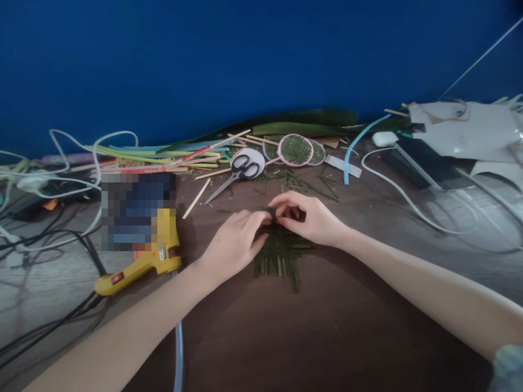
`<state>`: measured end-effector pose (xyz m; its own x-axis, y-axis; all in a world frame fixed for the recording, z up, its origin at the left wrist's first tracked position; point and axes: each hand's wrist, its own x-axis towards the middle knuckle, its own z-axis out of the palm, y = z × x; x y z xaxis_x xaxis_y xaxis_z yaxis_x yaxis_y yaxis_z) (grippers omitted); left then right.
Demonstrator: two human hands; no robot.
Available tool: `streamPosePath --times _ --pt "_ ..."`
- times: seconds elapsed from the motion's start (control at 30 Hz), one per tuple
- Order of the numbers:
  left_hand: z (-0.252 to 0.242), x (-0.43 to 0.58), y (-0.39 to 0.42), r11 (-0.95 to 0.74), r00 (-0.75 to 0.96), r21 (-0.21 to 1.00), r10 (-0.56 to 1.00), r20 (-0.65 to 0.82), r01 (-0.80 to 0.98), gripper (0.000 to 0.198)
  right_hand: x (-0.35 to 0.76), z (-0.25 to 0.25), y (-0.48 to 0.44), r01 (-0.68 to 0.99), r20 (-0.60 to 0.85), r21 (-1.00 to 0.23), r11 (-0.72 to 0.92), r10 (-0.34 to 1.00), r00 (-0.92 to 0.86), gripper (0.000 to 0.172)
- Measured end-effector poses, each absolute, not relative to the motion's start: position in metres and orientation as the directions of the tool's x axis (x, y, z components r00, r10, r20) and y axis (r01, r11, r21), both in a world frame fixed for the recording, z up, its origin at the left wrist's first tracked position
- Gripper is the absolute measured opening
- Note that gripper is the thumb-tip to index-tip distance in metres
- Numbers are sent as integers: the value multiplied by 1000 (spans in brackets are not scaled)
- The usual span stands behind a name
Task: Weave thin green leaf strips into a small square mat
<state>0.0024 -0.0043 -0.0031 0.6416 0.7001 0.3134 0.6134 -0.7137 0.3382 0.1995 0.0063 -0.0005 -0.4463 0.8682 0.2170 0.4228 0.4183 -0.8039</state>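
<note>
A small mat of woven green leaf strips [280, 253] lies on the brown table, its loose ends spreading downward. My left hand [232, 239] is closed at its upper left edge, index finger and thumb on the strips. From the right, my right hand [308, 218] pinches the strips at the top of the weave, fingers curled. Both sets of fingertips nearly meet there and cover part of the weave. Cut bits of green leaf [294, 179] are scattered just beyond my hands.
Black-handled scissors [245, 167] rest on a white disc behind my hands, beside a round pink-rimmed woven piece [295, 149]. A yellow glue gun [163, 256] with a clear glue stick stands at left. Thin sticks, cables, a phone [433, 163] and a white earbud case [384, 139] surround the area.
</note>
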Motion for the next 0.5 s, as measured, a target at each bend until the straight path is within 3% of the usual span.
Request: streamPosePath --times 0.3,0.5 --pt "-1 2 -5 -714 638 333 700 321 615 21 199 0 6 457 216 -747 483 826 -521 36" --pt "-3 3 -5 -727 636 297 686 355 619 22 197 -3 7 497 263 -684 535 815 -516 11"
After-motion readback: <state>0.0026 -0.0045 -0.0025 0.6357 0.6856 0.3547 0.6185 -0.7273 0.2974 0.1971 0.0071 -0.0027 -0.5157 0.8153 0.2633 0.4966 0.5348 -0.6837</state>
